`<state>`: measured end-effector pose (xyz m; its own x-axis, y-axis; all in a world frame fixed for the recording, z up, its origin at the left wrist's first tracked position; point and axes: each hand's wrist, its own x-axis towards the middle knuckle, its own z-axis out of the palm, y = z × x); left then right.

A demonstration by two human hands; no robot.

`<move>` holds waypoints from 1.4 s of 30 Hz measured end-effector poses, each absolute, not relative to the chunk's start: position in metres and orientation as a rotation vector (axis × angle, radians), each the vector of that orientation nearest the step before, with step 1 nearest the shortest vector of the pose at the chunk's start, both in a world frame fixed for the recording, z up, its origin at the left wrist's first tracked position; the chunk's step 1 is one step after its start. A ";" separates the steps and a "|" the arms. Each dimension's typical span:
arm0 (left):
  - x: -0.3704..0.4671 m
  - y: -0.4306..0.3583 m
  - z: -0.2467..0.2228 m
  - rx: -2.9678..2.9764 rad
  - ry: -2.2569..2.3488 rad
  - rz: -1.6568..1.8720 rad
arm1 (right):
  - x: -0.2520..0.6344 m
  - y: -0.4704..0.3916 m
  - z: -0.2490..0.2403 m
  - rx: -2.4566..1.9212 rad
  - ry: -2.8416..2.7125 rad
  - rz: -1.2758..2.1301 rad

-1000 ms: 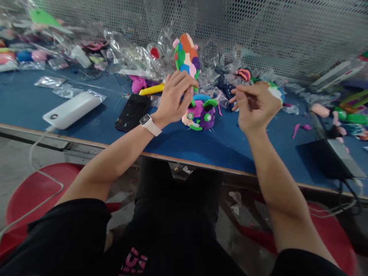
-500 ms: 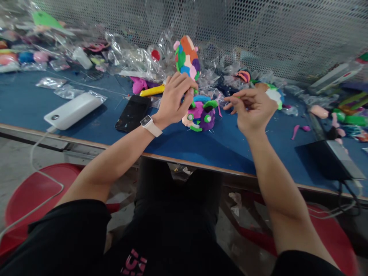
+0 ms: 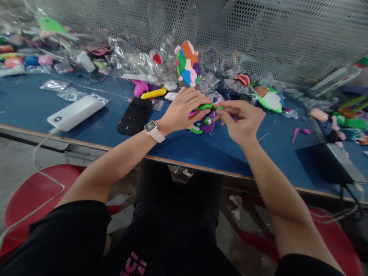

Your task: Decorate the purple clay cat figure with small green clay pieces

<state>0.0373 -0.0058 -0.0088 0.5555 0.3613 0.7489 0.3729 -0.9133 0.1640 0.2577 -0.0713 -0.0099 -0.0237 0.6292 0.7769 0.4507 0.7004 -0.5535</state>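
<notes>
Perforated metal (image 3: 258, 34) stands behind the blue table (image 3: 186, 147). Over a multicoloured clay figure (image 3: 211, 127) midway along it, the left hand (image 3: 185, 109) has its grip clamped on green clay (image 3: 206, 107); the right hand (image 3: 243, 119) pinches a small green piece (image 3: 219, 108) just beside.

Here we are with the clay figure (image 3: 209, 128), a rounded, many-coloured head, upright on the counter (image 3: 184, 147), its upper part hidden behind our left grip (image 3: 182, 111)! We can pick out a purple cheek, a round green-and-white eye (image 3: 207, 121) and a green strip (image 3: 196, 131) curving low. Just above, bright green clay (image 3: 206, 107) sits pinched in our left grip, a small green sliver (image 3: 219, 108) in our right grip (image 3: 244, 119).
</notes>
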 end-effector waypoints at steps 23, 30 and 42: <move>0.042 -0.013 -0.013 -2.731 -0.640 -1.387 | 0.257 -0.077 -0.004 -0.901 -1.782 -0.170; 0.036 -0.006 -0.008 -2.678 -0.744 -1.496 | 0.268 -0.066 -0.006 -0.952 -1.492 -0.109; 0.035 0.000 -0.010 -2.615 -0.795 -1.531 | 0.266 -0.070 -0.005 -0.928 -1.599 -0.055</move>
